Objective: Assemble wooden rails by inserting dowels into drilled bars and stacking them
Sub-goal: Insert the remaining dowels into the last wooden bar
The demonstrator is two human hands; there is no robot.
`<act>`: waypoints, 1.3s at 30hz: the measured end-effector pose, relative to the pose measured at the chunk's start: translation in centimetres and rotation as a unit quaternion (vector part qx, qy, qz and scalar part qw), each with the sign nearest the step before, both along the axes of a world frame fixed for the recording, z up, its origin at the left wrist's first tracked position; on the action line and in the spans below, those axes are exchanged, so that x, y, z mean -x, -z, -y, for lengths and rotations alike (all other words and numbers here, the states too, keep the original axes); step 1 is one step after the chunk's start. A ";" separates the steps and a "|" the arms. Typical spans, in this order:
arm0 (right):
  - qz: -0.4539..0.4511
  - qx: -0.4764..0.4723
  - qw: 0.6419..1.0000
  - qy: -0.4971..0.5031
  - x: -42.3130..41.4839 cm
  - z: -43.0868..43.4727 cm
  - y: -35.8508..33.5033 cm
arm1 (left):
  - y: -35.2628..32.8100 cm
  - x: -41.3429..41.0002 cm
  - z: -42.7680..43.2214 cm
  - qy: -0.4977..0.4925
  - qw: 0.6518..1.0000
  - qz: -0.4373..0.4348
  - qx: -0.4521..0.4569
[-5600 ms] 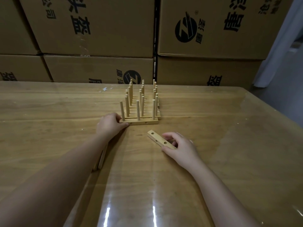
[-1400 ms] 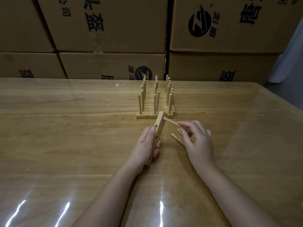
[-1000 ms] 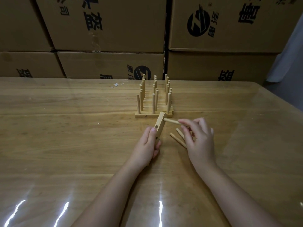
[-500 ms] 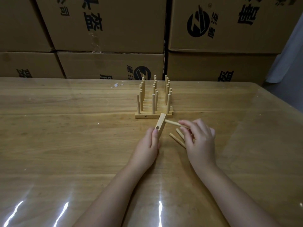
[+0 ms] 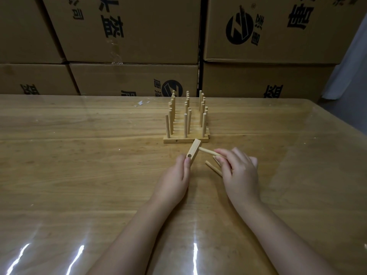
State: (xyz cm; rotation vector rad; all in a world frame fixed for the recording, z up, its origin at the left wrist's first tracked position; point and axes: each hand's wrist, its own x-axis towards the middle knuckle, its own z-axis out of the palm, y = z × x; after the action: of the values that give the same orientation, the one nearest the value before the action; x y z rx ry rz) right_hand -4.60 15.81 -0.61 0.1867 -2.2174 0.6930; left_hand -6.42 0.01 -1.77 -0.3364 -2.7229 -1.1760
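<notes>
My left hand (image 5: 174, 181) grips a drilled wooden bar (image 5: 193, 152), tilted on its edge with one hole facing me. A dowel (image 5: 208, 151) is pinched in my right hand (image 5: 236, 171), its far end against the side of the bar near the top. Two loose dowels (image 5: 213, 167) lie on the table under my right hand. Just beyond stand several finished rails (image 5: 186, 138) side by side, each a bar with three upright dowels.
The wooden table (image 5: 79, 165) has a glossy clear cover. Stacked cardboard boxes (image 5: 129, 30) form a wall along its far edge. A small white scrap (image 5: 141, 103) lies at the back. The table's right edge runs diagonally at the right.
The left hand took up the bar that the right hand had touched, and stood it on edge. The right hand picked up a dowel and brought its end to the bar.
</notes>
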 end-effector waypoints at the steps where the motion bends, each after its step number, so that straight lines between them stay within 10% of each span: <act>1: 0.003 0.001 1.000 0.001 0.0 0.0 0.0 | 0.0 0.0 0.0 -0.002 1.000 -0.001 0.005; 15: 0.091 0.119 0.988 -0.024 0.5 -0.1 0.3 | 0.3 0.3 -0.1 -0.021 0.996 0.001 0.082; 28: 0.189 -0.163 0.968 -0.024 0.9 -0.9 0.3 | -0.4 -0.2 0.5 -0.006 0.985 -0.032 0.172; 39: 0.215 -0.059 0.974 -0.035 0.6 -0.5 1.0 | 0.0 0.0 0.8 -0.001 0.983 -0.040 0.181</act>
State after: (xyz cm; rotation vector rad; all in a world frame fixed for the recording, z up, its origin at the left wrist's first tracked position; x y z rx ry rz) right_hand -5.15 16.34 -1.59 0.1889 -2.6818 0.6912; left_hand -6.38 -0.77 -1.73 -0.4144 -2.8543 -0.6447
